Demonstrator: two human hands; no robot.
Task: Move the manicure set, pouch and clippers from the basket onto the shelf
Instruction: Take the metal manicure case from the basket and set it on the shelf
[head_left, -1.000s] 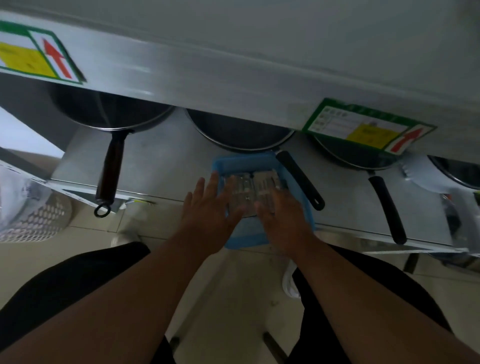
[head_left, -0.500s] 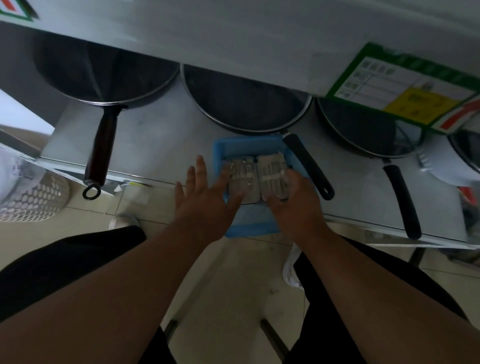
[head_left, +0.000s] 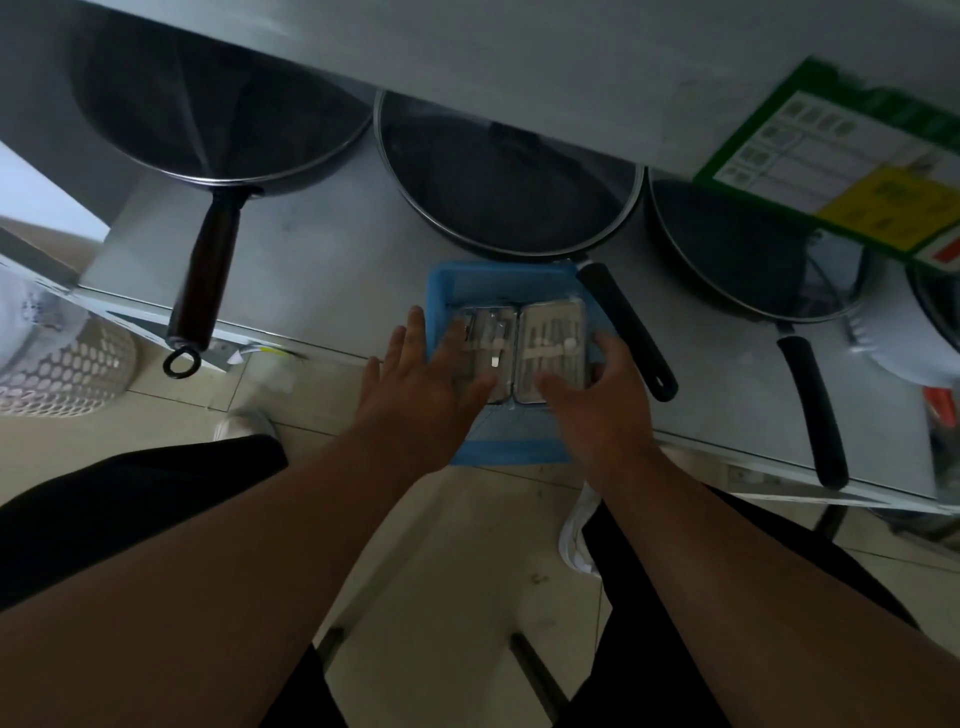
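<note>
Manicure set (head_left: 524, 345): laid open inside the blue basket (head_left: 498, 280), its two halves side by side.
Basket: set at the front edge of the metal shelf (head_left: 332, 260), before the pans.
Left hand (head_left: 421, 384): fingers spread flat, rested on the set's left half.
Right hand (head_left: 597, 395): fingers curled round the set's right edge, thumb laid on top.

The basket (head_left: 501, 283) looks like smooth blue plastic. The manicure set (head_left: 524, 343) in it holds shiny metal tools under a clear, glossy cover. The shelf (head_left: 332, 270) is dull, brushed-looking metal. The pans (head_left: 498, 182) are dark and matt inside with bright metal rims; one handle (head_left: 205, 283) looks like dark wood, the others (head_left: 623, 322) matt black plastic. The floor (head_left: 457, 545) is pale glossy tile.
</note>
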